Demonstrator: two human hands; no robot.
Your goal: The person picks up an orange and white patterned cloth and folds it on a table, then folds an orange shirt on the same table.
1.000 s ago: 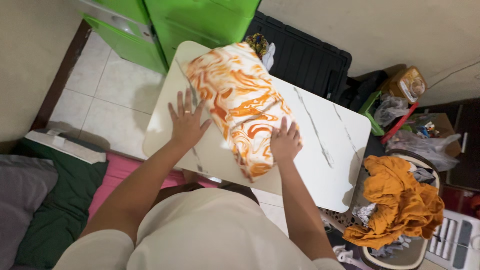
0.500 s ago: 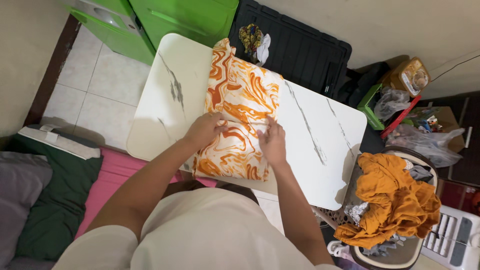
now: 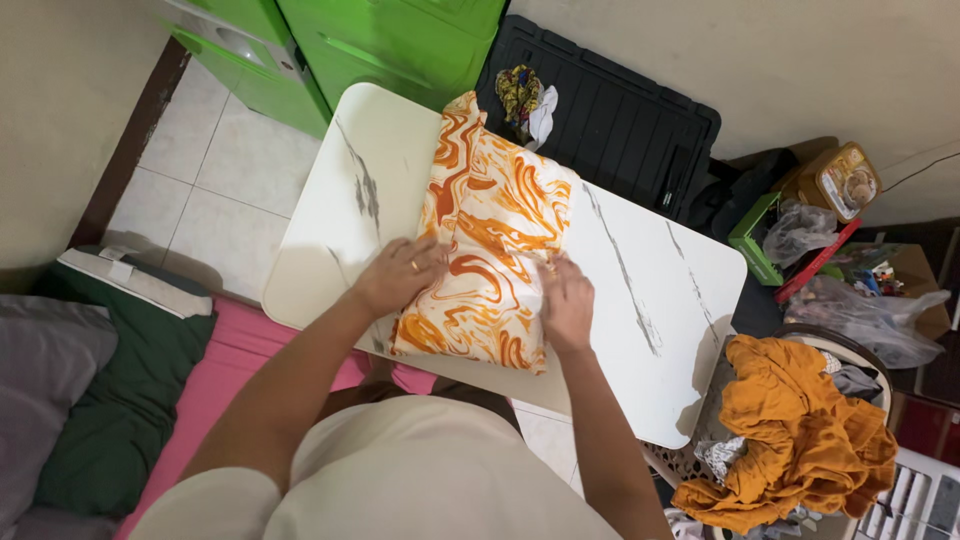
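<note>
An orange-and-white swirl-patterned cloth [image 3: 495, 225] lies folded lengthwise on a white marble-look table [image 3: 660, 300]. My left hand [image 3: 398, 275] presses flat on the cloth's near left edge, a ring on one finger. My right hand [image 3: 566, 300] rests on the near right edge, fingers curled at the fabric's border. Both hands sit near the end of the cloth closest to me.
A basket [image 3: 860, 350] with a mustard-orange garment [image 3: 800, 440] stands at the right. A black crate lid [image 3: 620, 120] with small cloth scraps [image 3: 525, 100] lies behind the table. Green plastic drawers [image 3: 370, 40] stand at the back left. Pink and dark green bedding [image 3: 140, 370] lies at the left.
My hands moved from flat at the cloth's sides inward onto its near end. The cloth now looks narrower and folded, and the view has shifted closer over the table.
</note>
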